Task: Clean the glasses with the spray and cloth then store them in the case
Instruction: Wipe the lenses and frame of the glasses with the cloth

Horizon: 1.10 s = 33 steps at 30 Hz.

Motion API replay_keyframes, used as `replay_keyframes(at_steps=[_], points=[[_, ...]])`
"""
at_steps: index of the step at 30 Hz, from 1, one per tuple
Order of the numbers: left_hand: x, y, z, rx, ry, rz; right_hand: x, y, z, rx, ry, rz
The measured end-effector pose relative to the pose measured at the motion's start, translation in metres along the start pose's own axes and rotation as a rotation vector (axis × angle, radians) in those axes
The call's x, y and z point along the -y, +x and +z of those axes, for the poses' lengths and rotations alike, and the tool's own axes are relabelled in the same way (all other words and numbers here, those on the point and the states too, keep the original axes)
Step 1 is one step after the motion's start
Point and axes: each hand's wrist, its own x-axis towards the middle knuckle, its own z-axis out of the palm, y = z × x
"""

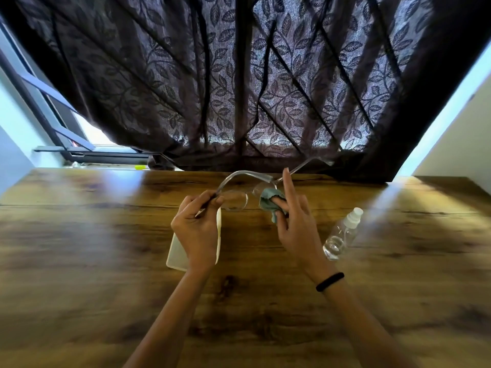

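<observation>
— Where do we have the glasses?

— Lifted off the counter, in front of the dark leaf-patterned curtain. Our left hand pinches the clear frame at its 9 o'clock end, thumb and fingers curled round the hinge.

— And our right hand?

— It pinches the grey-green cloth against the lens at the 3 o'clock side. The forefinger stands straight up, and a black band circles the wrist.

— The spray bottle?

— On the counter at 4 o'clock from the glasses, just beside our right wrist, nozzle toward 1 o'clock. We cannot tell whether it stands or lies.

— The case?

— Pale, flat on the counter at 7 o'clock from the glasses, partly hidden under our left hand. We cannot tell whether it is open.
</observation>
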Motion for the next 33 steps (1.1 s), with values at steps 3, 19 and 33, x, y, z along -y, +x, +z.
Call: replay_keyframes(at_steps=[3, 19, 33], points=[[0.004, -0.001, 0.000, 0.006, -0.002, -0.023, 0.006, -0.001, 0.003, 0.035, 0.063, -0.002], [0.006, -0.004, -0.002, 0.047, 0.032, -0.040, -0.004, 0.004, -0.003, 0.045, -0.098, 0.013], [0.005, -0.001, 0.005, 0.050, 0.019, -0.072, 0.001, -0.004, 0.005, 0.035, -0.024, -0.080]])
